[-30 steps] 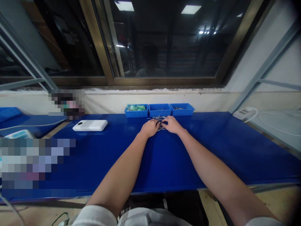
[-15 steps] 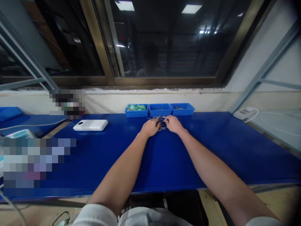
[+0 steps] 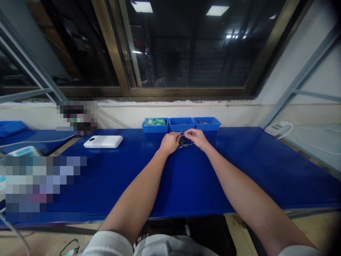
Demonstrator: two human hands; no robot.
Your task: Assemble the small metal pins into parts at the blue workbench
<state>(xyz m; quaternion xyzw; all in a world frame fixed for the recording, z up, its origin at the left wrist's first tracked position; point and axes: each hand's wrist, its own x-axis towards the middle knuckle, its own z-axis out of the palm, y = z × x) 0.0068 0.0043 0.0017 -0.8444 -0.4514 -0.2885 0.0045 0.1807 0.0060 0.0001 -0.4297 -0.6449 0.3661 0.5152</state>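
Observation:
A small heap of thin, shiny metal rods [image 3: 183, 143] lies on the blue tabletop between my hands. My left hand [image 3: 169, 143] rests at the heap's left side, fingers curled in against it; whatever they grip is hidden. On the other side, my right hand [image 3: 198, 138] has thumb and fingertips pinched together at the heap's upper right edge. What sits in that pinch is too small to make out. Just behind the heap stands the middle blue bin [image 3: 182, 125], with a few small thin pieces in it.
The left bin [image 3: 155, 129] holds green and clear plastic packets, and the right bin [image 3: 210, 127] holds small metal pieces. A white power bank-like device [image 3: 103, 142] lies left on the blue table [image 3: 186, 188]. A white power strip [image 3: 278, 128] with a cable sits far right.
My right hand has shifted slightly, its fingers drawn together at the heap's edge. The rods between the hands lie a little differently. My left hand has barely moved.

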